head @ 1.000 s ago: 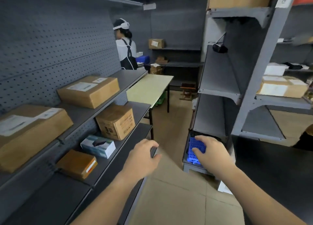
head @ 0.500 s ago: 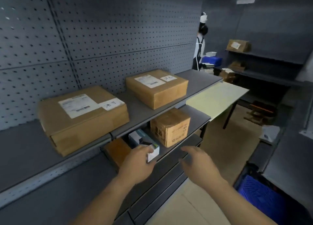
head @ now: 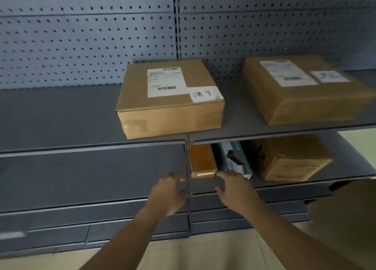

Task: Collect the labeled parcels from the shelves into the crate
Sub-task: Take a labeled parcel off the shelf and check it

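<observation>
Flanking the small orange parcel (head: 201, 161) on the lower shelf (head: 295, 184), the left hand (head: 168, 192) and right hand (head: 234, 188) hover just short of its front edge, fingers loose and holding nothing. Assessment: pick step, approach stage; no parcel secured. Two larger labelled boxes (head: 171, 98) (head: 301, 88) sit on the upper shelf (head: 61, 117). A blue-and-white carton (head: 234, 159) stands just beside the orange parcel. The crate is not in view. Next move calls for gripping the parcel's sides and drawing it clear.

Left hand (head: 169, 192), right hand (head: 234, 188) outstretched, fingers loose, empty.
</observation>
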